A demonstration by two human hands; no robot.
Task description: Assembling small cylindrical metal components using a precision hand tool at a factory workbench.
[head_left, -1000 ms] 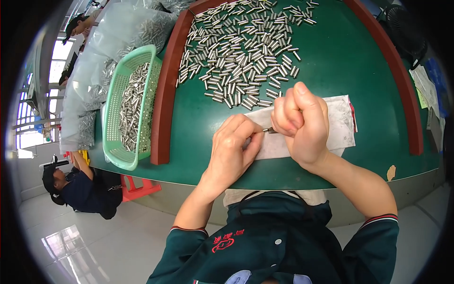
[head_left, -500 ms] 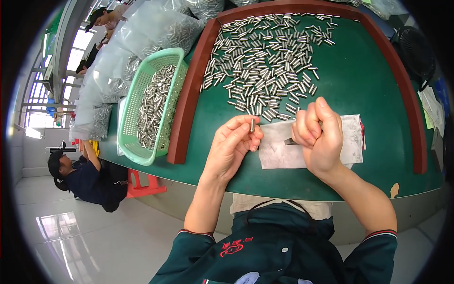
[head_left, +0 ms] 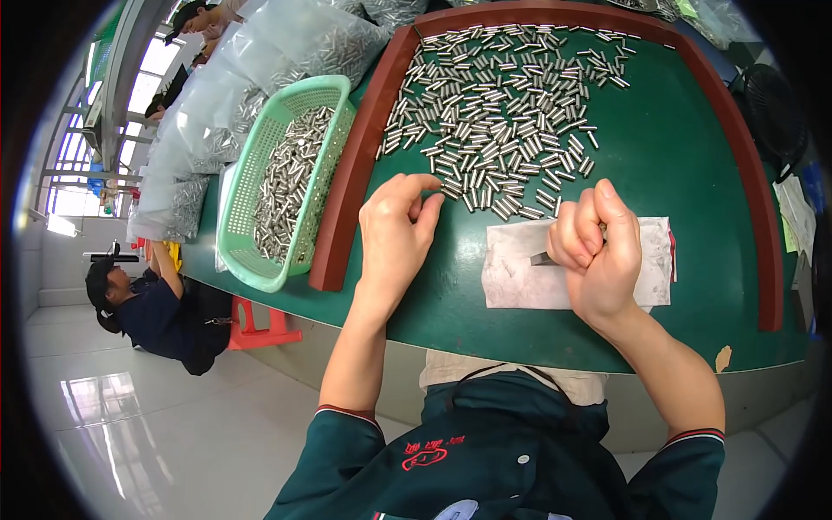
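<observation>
Many short, shiny metal pins point(head_left: 507, 117) lie loose on the green tabletop point(head_left: 667, 156). At the near left edge of this spread is my left hand point(head_left: 394, 230), palm down. Its thumb and forefinger point at the closest pins, slightly apart, with nothing visible between them; the other fingers are curled and partly hidden. My right hand point(head_left: 602, 260) is closed in a fist above a smudged white cloth point(head_left: 520, 286). From the fist a flat, dark metal blade point(head_left: 542, 258) sticks out to the left; the rest of that tool is mostly covered by my fingers.
A green plastic basket point(head_left: 232, 225) of pins stands left of the red-brown wooden border point(head_left: 342, 217). Clear bags point(head_left: 334, 52) of metal parts pile up behind it. A black fan point(head_left: 771, 113) is at the far right. Another person point(head_left: 160, 321) sits at the left by a red stool point(head_left: 260, 329).
My left hand has moved left and forward from beside the cloth to the pins' edge, turning palm down. The pin it held upright no longer shows. My right hand keeps its grip, almost still.
</observation>
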